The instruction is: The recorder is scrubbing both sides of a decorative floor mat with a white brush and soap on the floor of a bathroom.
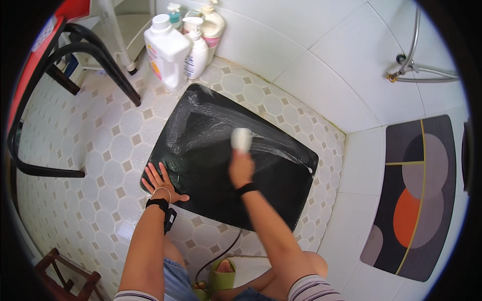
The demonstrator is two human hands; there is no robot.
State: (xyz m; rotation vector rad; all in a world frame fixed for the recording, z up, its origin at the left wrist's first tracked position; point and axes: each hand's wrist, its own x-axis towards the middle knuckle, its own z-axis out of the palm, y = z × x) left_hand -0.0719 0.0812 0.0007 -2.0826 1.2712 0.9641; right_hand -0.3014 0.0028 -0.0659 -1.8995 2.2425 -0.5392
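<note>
A black rubber-like mat (211,180) lies flat on the tiled floor, with whitish foam streaks across its upper half. My left hand (162,187) presses palm down on the mat's left corner, fingers spread, nothing held. Near the middle of the mat, my right hand (242,167) is closed on a white brush-like object (241,139), blurred, so its exact kind cannot be told. It is over the foamy streaks. A small white blob of foam (310,170) sits near the mat's right corner.
White bottles, including a large jug (167,52) and a pump bottle (196,56), stand beyond the mat by the wall. A black-legged chair (101,52) is at left, a brown wooden stool (67,274) at lower left. A patterned mat (410,195) leans on the right wall, below a metal hose (414,71).
</note>
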